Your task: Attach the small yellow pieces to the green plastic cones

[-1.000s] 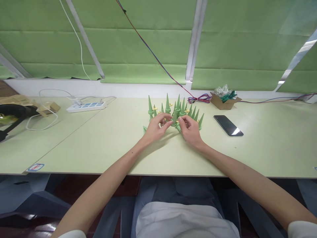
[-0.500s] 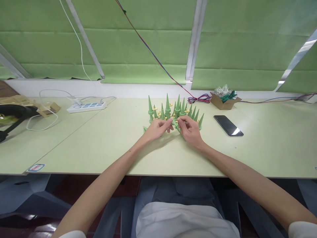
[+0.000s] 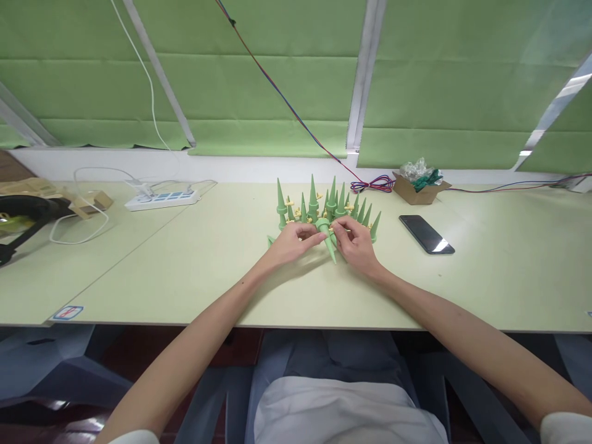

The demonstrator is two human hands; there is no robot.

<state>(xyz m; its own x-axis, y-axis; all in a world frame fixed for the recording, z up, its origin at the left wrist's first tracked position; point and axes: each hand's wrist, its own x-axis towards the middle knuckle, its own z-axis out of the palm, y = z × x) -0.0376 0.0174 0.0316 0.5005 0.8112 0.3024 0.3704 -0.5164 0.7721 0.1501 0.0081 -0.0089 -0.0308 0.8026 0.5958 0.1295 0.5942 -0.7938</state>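
Note:
A green plant watering spike [image 3: 328,244] with a collar is held between my hands, its pointed end tilted down toward me. My left hand [image 3: 295,242] has its thumb and fingers closed on the spike's left side. On the other side, my right hand [image 3: 356,244] pinches at a small yellow valve by the collar, mostly hidden by the fingertips. Just behind my hands, several more green spikes [image 3: 312,200] stand upright in a cluster, with yellow valves [image 3: 289,202] among them. Part of another spike [image 3: 271,240] lies beside my left hand.
A black phone [image 3: 426,234] lies to the right. Behind it stands a small cardboard box [image 3: 419,195] holding plastic wrap and green material, beside a coiled red and blue wire [image 3: 377,183]. A white power strip [image 3: 161,199] is at the back left.
The spike between my hands has turned, and its collar and point now show. My left thumb has shifted down along it. My right hand has barely moved.

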